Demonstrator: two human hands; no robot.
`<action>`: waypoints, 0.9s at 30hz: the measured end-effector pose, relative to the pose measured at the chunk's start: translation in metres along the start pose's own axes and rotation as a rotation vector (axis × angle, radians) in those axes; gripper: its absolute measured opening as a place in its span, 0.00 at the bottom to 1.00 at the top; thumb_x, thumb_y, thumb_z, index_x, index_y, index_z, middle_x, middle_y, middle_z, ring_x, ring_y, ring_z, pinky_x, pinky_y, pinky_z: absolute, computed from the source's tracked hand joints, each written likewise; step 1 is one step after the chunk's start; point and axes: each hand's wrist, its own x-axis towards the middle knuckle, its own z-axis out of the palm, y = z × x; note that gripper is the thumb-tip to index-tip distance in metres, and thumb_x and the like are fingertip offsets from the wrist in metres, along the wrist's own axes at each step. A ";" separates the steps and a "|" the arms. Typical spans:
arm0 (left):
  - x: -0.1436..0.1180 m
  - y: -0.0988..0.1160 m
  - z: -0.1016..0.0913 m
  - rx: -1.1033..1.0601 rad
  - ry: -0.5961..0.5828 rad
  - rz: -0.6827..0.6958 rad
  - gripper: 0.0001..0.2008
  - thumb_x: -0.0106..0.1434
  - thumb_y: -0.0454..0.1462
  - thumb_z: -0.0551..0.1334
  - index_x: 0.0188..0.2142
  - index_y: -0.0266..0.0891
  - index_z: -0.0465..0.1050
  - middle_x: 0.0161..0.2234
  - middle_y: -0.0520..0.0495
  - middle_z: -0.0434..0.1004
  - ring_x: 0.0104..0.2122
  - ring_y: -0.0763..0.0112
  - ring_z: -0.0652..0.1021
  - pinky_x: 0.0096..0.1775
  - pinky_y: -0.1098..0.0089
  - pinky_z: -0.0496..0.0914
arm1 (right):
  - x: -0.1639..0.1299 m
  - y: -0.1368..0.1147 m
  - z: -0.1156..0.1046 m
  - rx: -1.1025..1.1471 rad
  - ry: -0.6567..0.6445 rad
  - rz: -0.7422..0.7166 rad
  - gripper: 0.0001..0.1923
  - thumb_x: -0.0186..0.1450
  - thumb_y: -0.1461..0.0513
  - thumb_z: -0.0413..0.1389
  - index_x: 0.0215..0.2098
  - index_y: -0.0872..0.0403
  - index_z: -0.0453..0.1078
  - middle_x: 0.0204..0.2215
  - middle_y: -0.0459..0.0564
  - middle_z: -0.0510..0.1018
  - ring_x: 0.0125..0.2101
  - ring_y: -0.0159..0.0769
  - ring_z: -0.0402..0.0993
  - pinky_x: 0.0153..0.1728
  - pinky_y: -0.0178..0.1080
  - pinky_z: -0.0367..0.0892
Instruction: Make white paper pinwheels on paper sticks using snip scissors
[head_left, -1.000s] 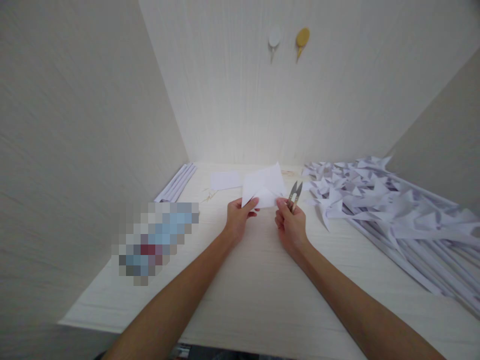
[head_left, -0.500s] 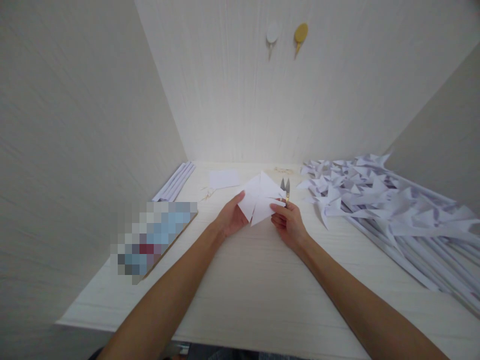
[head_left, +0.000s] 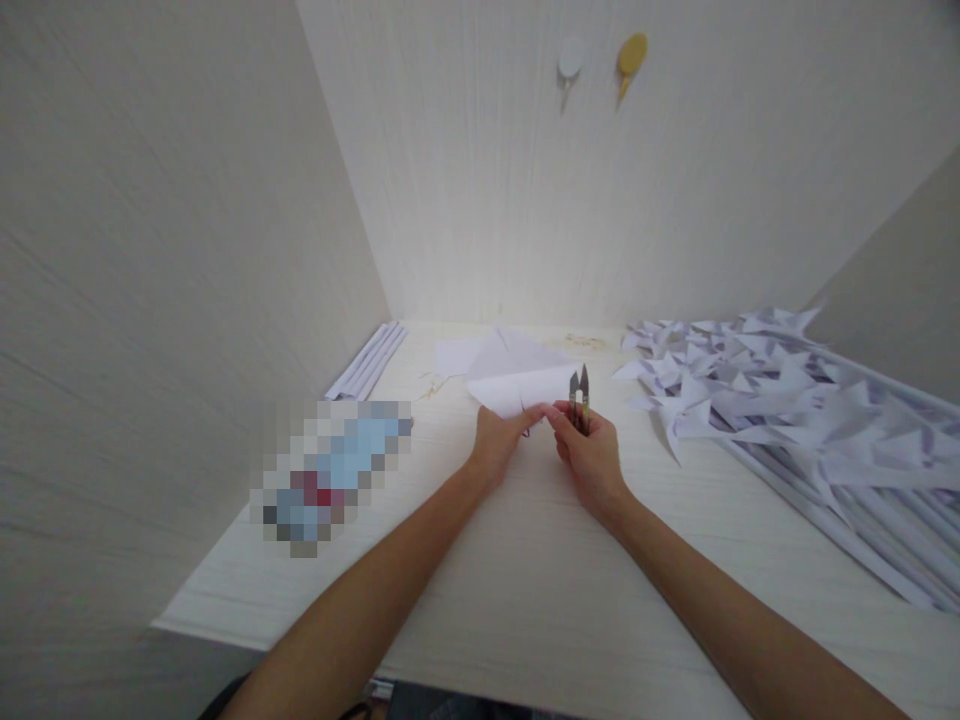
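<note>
We hold a white paper sheet (head_left: 517, 385) just above the middle of the counter (head_left: 525, 590) — our left hand (head_left: 499, 445) pinches its near edge. Our right hand (head_left: 589, 450) touches that edge too, its grip closed around small snips (head_left: 578, 395), blades pointing far. A heap of folded paper pinwheels (head_left: 787, 410) lies to the right, rolled paper sticks (head_left: 367, 360) far left.

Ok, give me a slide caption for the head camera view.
Both hands pinch a white paper sheet; the right also holds snips beside paper pinwheels.
</note>
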 end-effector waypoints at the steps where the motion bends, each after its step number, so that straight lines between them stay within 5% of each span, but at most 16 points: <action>1: 0.000 0.000 0.000 0.011 -0.001 -0.015 0.13 0.40 0.38 0.67 0.27 0.34 0.72 0.29 0.44 0.76 0.29 0.69 0.74 0.30 0.70 0.67 | 0.000 0.000 0.000 0.013 0.017 -0.005 0.13 0.46 0.57 0.60 0.25 0.56 0.64 0.11 0.34 0.54 0.11 0.20 0.45 0.11 0.29 0.39; 8: -0.005 0.007 0.002 -0.031 -0.076 -0.132 0.11 0.39 0.36 0.66 0.23 0.34 0.70 0.22 0.48 0.72 0.21 0.73 0.70 0.21 0.74 0.64 | 0.003 -0.001 -0.003 0.057 0.011 -0.048 0.14 0.48 0.59 0.59 0.17 0.55 0.57 0.09 0.34 0.53 0.11 0.20 0.45 0.12 0.30 0.39; 15: 0.000 0.012 -0.003 -0.230 -0.123 -0.252 0.12 0.44 0.40 0.63 0.27 0.35 0.71 0.27 0.46 0.74 0.25 0.70 0.73 0.23 0.71 0.68 | 0.009 -0.005 -0.005 0.138 -0.032 0.054 0.14 0.46 0.61 0.59 0.16 0.55 0.55 0.09 0.34 0.51 0.11 0.19 0.43 0.12 0.29 0.37; 27: -0.002 0.005 0.004 -0.058 0.063 -0.161 0.20 0.38 0.34 0.67 0.35 0.37 0.72 0.33 0.45 0.75 0.30 0.70 0.74 0.24 0.74 0.69 | 0.015 -0.006 -0.011 0.157 -0.123 0.120 0.12 0.46 0.59 0.60 0.19 0.56 0.61 0.09 0.33 0.51 0.11 0.18 0.41 0.11 0.29 0.35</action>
